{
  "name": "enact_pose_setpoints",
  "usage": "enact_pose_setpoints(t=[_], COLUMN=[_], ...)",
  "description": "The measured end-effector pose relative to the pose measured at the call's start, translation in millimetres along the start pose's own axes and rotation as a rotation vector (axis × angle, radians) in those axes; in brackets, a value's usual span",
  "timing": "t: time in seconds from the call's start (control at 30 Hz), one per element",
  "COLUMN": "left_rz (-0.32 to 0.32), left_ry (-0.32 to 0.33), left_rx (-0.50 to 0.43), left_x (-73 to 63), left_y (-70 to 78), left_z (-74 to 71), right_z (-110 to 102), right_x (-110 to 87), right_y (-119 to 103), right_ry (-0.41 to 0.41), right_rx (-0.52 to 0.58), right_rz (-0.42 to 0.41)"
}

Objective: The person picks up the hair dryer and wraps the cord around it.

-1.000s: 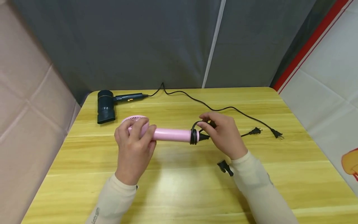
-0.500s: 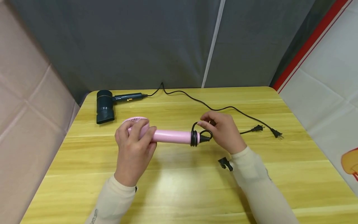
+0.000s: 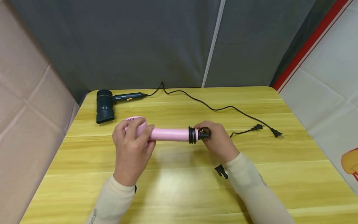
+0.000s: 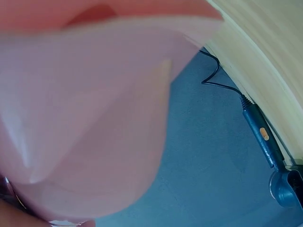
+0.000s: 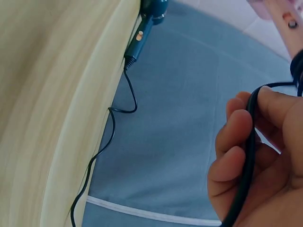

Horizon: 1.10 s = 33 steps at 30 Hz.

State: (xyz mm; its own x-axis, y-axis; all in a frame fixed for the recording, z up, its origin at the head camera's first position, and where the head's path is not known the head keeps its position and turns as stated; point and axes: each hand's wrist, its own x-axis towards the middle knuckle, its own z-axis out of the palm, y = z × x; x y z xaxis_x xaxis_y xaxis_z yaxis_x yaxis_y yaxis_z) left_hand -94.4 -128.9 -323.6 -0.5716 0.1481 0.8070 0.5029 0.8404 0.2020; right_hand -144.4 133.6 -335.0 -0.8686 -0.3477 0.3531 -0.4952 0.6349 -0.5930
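Note:
In the head view my left hand [image 3: 130, 152] grips a pink hair dryer [image 3: 170, 134] by its round head, holding it up with the handle pointing right. A black cord [image 3: 192, 135] is wound in several turns round the handle's end, and a small loop stands at its ribbed cord guard. Just behind that end, my right hand [image 3: 219, 141] holds the cord, its fingertips partly hidden. The right wrist view shows the cord [image 5: 250, 142] running between thumb and curled fingers. Pink plastic of the hair dryer [image 4: 90, 118] fills much of the left wrist view.
A dark blue hair dryer [image 3: 105, 107] lies at the table's back left, its long cord [image 3: 201, 102] trailing right to a plug [image 3: 277, 133]. Another plug [image 3: 256, 127], on the held cord's tail, lies nearby. A grey curtain [image 3: 134, 43] hangs behind the table [image 3: 173, 196].
My right hand has come down from above the handle's end to behind it, drawing the loose cord loop in against the turns. The left hand and pink hair dryer shift only slightly left.

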Motion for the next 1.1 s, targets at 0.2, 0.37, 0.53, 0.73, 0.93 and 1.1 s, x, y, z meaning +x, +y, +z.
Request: enact_pose_setpoints(t=[0.2, 0.37, 0.53, 0.73, 0.93, 1.1], left_rz=[-0.032, -0.066, -0.086, -0.112, -0.128, -0.133], left_ry=[-0.003, 0.006, 0.005, 0.015, 0.019, -0.012], left_rx=[-0.009, -0.012, 0.003, 0.007, 0.021, 0.053], left_x=[0.7, 1.8, 2.3, 3.3, 2.7, 1.7], left_y=[-3.3, -6.2, -7.8, -8.1, -7.7, -7.6], left_z=[-1.8, -1.3, -0.3, 0.9, 2.6, 3.3], right_z=[5, 8, 10, 10, 11, 10], right_x=[-9.0, -14.0, -17.7, -21.6, -24.6, -27.1], right_y=[-9, -13, -14, -13, -15, -19], right_ry=[-0.007, 0.007, -0.016, -0.037, -0.041, -0.041], right_rx=[-0.071, -0.132, -0.111, -0.082, -0.091, -0.109], right_rz=[-0.021, -0.129, -0.183, -0.219, -0.287, -0.326])
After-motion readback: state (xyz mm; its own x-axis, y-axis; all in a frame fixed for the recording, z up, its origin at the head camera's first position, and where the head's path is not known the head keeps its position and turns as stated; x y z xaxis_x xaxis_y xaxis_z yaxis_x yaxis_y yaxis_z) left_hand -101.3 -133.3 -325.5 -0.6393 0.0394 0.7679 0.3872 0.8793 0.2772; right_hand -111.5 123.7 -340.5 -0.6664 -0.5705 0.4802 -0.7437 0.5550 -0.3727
